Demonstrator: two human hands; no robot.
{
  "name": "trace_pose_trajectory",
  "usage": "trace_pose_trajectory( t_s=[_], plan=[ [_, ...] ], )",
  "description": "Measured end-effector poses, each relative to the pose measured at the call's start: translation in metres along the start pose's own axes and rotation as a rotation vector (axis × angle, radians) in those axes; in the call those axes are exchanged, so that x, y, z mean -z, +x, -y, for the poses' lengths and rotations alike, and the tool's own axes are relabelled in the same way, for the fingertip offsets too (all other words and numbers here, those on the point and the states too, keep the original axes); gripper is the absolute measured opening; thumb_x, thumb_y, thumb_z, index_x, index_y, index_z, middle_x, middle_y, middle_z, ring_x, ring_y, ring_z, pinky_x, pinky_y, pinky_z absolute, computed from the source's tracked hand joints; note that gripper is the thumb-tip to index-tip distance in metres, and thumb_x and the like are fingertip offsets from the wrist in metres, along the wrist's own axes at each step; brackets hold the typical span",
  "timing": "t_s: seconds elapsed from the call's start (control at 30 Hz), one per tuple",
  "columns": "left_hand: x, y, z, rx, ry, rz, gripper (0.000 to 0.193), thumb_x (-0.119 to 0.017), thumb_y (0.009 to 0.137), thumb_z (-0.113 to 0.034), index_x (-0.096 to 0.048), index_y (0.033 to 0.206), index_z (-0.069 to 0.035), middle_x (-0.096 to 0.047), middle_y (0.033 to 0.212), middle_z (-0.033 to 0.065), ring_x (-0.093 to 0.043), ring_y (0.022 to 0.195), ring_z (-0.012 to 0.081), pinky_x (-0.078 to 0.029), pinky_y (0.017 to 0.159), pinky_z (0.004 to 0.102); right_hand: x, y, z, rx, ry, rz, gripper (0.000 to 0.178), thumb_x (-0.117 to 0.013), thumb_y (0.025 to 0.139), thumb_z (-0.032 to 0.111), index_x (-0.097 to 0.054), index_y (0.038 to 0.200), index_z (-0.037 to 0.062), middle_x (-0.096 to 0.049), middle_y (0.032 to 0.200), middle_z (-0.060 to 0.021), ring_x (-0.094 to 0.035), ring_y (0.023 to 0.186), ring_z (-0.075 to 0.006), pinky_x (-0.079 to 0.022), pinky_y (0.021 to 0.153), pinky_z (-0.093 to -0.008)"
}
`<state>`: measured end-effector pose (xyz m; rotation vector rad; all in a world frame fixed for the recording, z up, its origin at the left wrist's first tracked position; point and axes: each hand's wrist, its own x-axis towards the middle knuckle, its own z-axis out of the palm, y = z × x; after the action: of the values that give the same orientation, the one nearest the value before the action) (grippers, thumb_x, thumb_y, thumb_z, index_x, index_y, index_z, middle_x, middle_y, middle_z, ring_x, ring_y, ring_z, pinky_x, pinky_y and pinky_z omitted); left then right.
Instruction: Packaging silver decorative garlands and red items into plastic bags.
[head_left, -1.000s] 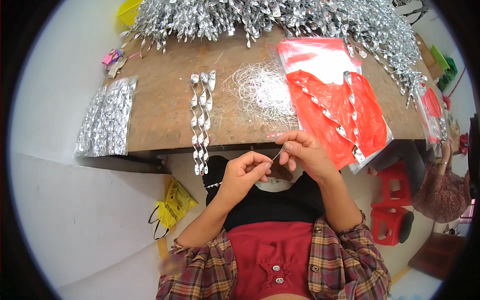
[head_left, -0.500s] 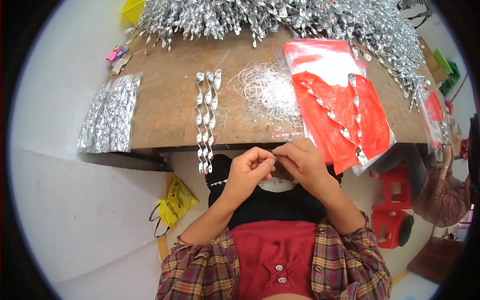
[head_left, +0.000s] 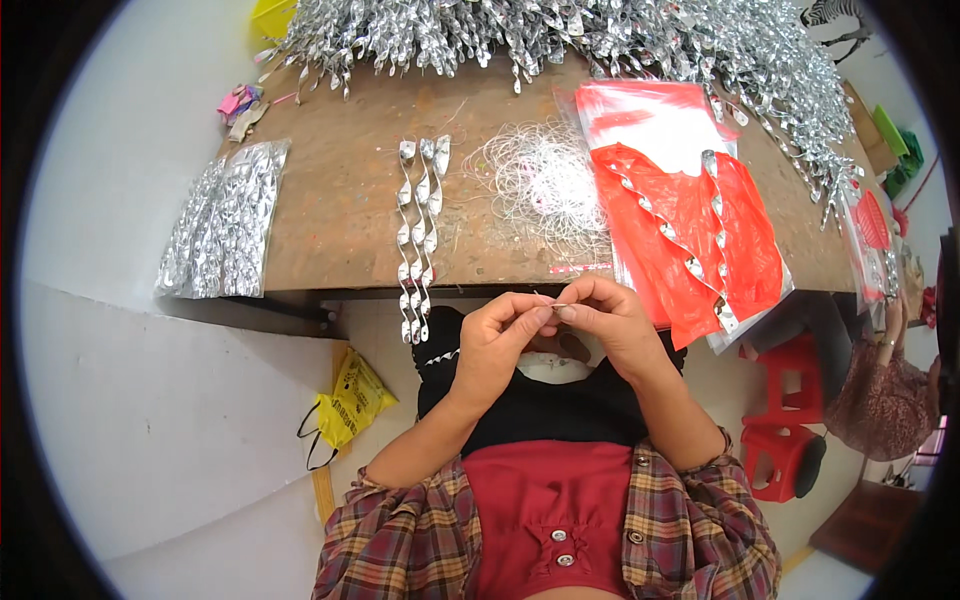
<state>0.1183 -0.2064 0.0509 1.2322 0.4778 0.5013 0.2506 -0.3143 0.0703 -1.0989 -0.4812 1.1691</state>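
My left hand and my right hand meet just off the table's near edge, above my lap. Both are closed in a pinch, fingertips nearly touching, around a thin string-like piece; its kind is too small to make out. Beyond them on the table lies a tangled heap of white string. Left of it, several silver twisted foil strips lie side by side, their near ends past the edge. On my right, two more foil spirals rest on a red plastic bag.
A mass of silver foil spirals covers the table's far side. Packed spirals in a clear bag lie at the left end of the table. A yellow bag stands below left. Red stools and another person are at right.
My right fingers have turned and opened out slightly around the pinch, so the thin piece shows more between the fingertips. The view has shifted a little; things on the table stay put.
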Motion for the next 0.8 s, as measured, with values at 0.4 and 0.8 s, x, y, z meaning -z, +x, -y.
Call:
trace_pose_trajectory(
  t_s=[0.4,0.8],
  plan=[
    [0.0,0.002,0.01,-0.039,0.05,-0.001,0.014,-0.06,0.088,-0.01,-0.063,0.094,0.002,-0.065,0.083,0.0031,-0.059,0.072,0.007,-0.048,0.067,0.0196,0.017,0.001,-0.007,0.077,-0.336,0.019,0.011,-0.065,0.084,0.009,-0.061,0.093,0.0027,-0.06,0.089,-0.0003,-0.056,0.085,-0.008,-0.044,0.078,-0.0224],
    [-0.005,0.002,0.009,-0.427,0.626,-0.087,0.002,-0.062,0.079,-0.001,-0.06,0.081,0.0,-0.061,0.074,0.0029,-0.054,0.057,0.0076,-0.045,0.055,0.021,-0.001,0.002,-0.004,0.701,-1.07,-0.127,0.01,-0.065,0.076,0.006,-0.062,0.086,0.0031,-0.056,0.099,-0.0102,-0.055,0.094,-0.0238,-0.042,0.082,-0.0332]
  ],
)
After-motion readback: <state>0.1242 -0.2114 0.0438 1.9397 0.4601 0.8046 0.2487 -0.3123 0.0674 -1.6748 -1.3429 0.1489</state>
